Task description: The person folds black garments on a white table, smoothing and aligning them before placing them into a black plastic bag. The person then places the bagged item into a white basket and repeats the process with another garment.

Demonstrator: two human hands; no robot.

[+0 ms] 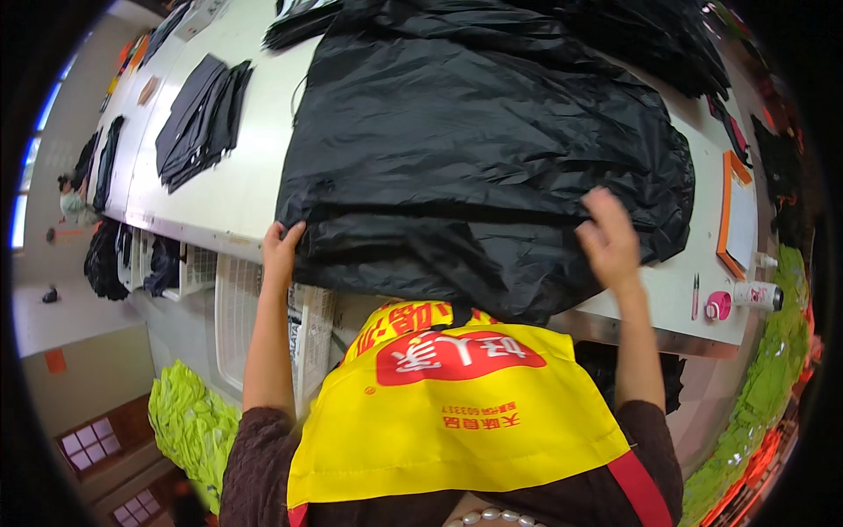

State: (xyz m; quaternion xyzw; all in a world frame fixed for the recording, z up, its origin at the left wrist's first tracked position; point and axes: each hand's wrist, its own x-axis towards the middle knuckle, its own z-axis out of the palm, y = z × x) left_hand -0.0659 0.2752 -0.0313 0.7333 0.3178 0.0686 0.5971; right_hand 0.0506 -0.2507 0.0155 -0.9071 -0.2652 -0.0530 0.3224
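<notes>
A large sheet-like piece of thin, shiny black fabric (474,149) lies wrinkled across the white table and hangs a little over its near edge. Whether it is a garment or a cover I cannot tell. At its near left corner, my left hand (281,248) pinches the edge between thumb and fingers. My right hand (608,241) is over the fabric's right part, slightly blurred, with its fingers stretched and holding nothing. I cannot tell whether it touches the cloth.
Folded dark cloth pieces (204,119) lie on the white table (263,140) at left. An orange-framed board (736,215), a pink-lidded item (717,306) and a white bottle (758,295) sit at right. White crates (235,316) stand below; lime-green fabric (193,422) is heaped on the floor.
</notes>
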